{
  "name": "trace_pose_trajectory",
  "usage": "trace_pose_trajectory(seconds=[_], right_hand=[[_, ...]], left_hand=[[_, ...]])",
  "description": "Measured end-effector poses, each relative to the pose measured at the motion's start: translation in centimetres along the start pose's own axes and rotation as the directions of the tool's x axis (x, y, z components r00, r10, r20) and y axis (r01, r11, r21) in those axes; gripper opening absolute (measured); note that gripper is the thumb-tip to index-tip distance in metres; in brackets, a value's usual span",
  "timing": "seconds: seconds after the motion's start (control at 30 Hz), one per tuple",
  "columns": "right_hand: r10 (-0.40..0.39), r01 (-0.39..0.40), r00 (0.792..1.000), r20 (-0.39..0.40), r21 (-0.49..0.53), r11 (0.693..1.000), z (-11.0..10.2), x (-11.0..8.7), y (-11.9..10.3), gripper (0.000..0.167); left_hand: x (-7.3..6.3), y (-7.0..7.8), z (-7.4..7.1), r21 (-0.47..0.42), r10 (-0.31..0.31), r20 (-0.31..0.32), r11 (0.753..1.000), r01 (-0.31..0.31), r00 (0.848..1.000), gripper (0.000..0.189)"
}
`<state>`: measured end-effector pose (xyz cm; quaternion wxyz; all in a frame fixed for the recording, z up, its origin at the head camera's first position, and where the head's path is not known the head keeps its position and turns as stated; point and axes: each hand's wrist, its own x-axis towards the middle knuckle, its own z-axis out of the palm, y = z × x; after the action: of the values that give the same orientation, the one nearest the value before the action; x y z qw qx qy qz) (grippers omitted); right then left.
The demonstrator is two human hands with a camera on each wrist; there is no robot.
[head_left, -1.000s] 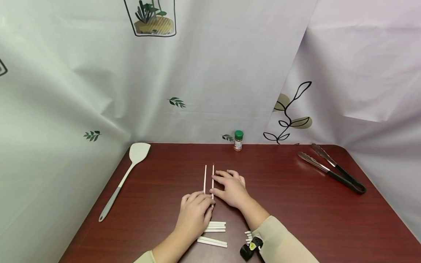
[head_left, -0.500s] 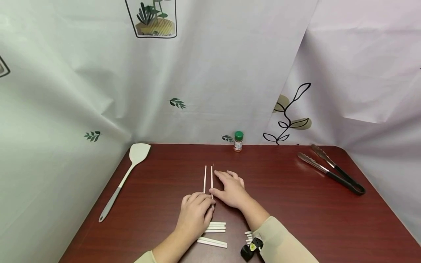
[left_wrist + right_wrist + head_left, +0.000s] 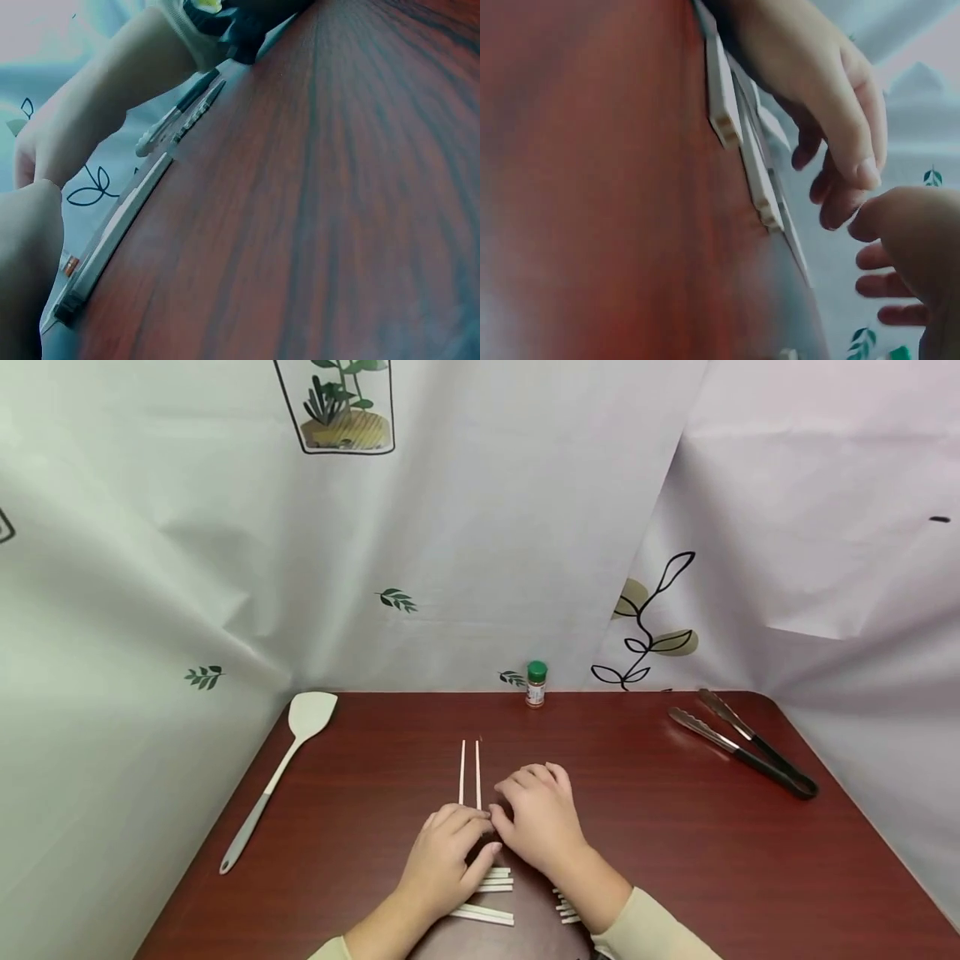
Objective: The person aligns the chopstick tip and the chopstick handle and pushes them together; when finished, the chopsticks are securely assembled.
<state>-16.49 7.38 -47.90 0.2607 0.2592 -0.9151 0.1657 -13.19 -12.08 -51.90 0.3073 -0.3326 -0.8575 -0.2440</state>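
Observation:
Two thin white sticks, the left one [image 3: 462, 772] and the right one [image 3: 477, 777], lie side by side on the table, pointing away from me. My left hand [image 3: 448, 852] covers their near ends, and in the right wrist view its fingers are loosely bent with nothing gripped. Just right of the sticks is my right hand [image 3: 538, 810], its fingers relaxed and its thumb tip close to the left fingers. More white sticks [image 3: 497, 882] lie crosswise beside my left thumb, with another pair [image 3: 486, 916] nearer me.
Several stick ends [image 3: 567, 912] show from under the right forearm. A white spatula [image 3: 291, 752] lies at left, metal tongs [image 3: 742, 743] with black handles at right. A green-capped spice jar [image 3: 536, 685] stands at the back edge before a patterned cloth.
The right stick has shifted slightly left, nearer the other. My right hand has come off it and drawn back toward me. My left hand stays nearly in place.

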Motion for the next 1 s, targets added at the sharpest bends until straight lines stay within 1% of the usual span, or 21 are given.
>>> trace_pose_trajectory(seconds=[0.07,0.17,0.23,0.37,0.5,0.63,0.8,1.0], right_hand=[[-0.046,0.047,0.998,-0.052,0.019,0.999,-0.1,-0.7,0.1,0.017],[-0.102,0.108,0.99,-0.101,0.059,0.992,-0.4,-1.7,0.4,0.016],[-0.121,0.131,0.985,-0.123,0.08,0.988,-0.6,-2.4,0.6,0.015],[-0.136,0.153,0.979,-0.153,0.103,0.983,-1.2,-3.7,1.2,0.013],[-0.142,0.161,0.977,-0.157,0.114,0.98,-1.9,-4.9,2.0,0.014],[-0.132,0.147,0.981,-0.14,0.099,0.984,-2.6,-5.9,3.2,0.014],[-0.128,0.137,0.986,-0.109,0.074,0.988,-3.1,-6.9,4.9,0.013],[-0.116,0.121,0.99,-0.074,0.06,0.991,-3.5,-8.3,6.1,0.015]], left_hand=[[0.2,-0.1,0.0,-0.021,0.04,-0.005,0.999,-0.04,0.999,0.015],[0.3,-0.1,0.0,-0.053,0.078,-0.007,0.995,-0.079,0.997,0.013],[0.3,-0.1,-0.1,-0.066,0.089,-0.002,0.994,-0.089,0.996,0.012],[0.2,0.2,-0.2,-0.085,0.09,0.017,0.992,-0.089,0.996,0.01],[0.2,0.3,-0.3,-0.117,0.113,0.042,0.987,-0.107,0.993,0.01],[0.1,0.4,-0.3,-0.151,0.133,0.064,0.981,-0.122,0.989,0.011],[-0.1,0.6,-0.4,-0.163,0.124,0.087,0.981,-0.109,0.989,0.012],[-0.6,0.8,-0.7,-0.14,0.127,0.101,0.984,-0.113,0.987,0.012]])
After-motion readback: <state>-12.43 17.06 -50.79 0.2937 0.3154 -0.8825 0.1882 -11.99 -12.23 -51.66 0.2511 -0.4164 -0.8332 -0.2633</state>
